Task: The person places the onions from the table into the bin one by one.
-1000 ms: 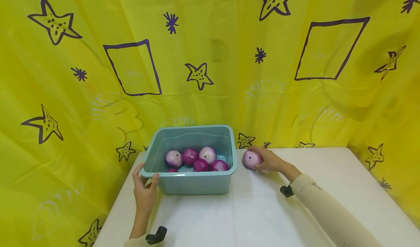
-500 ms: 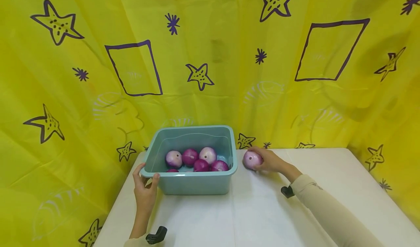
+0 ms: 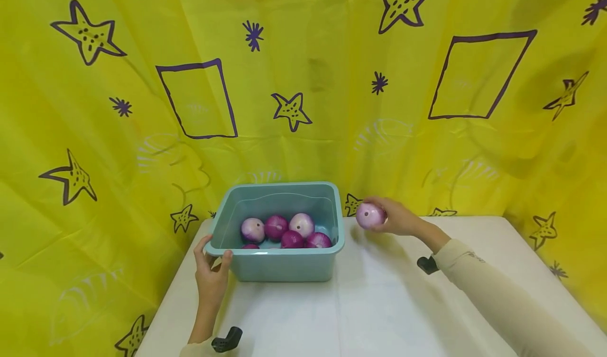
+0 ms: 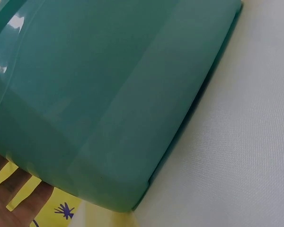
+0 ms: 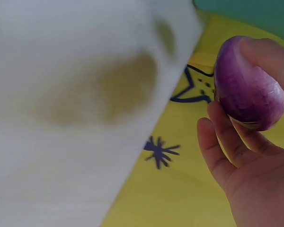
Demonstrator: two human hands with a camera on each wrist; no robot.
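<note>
My right hand point(image 3: 398, 219) holds a purple-and-white onion point(image 3: 370, 216) just above the table, to the right of a teal plastic bin point(image 3: 284, 267). In the right wrist view, the thumb and fingers point(image 5: 222, 137) are around that onion point(image 5: 248, 87). With my left hand point(image 3: 212, 278) I grip the bin's near left corner, thumb at the front and fingers along the left side. Several onions point(image 3: 292, 239) lie inside the bin, some partly hidden by its front wall. The left wrist view shows the bin's outer wall point(image 4: 99, 94) and a few fingers at its edge.
A white-covered table point(image 3: 303, 315) carries the bin near its far edge. Yellow cloth point(image 3: 327, 146) printed with stars hangs behind and at both sides. Black wrist devices point(image 3: 227, 340) sit at both sleeves.
My right hand has lifted the onion off the table, moving it up and slightly right. The left hand and the bin stay in place.
</note>
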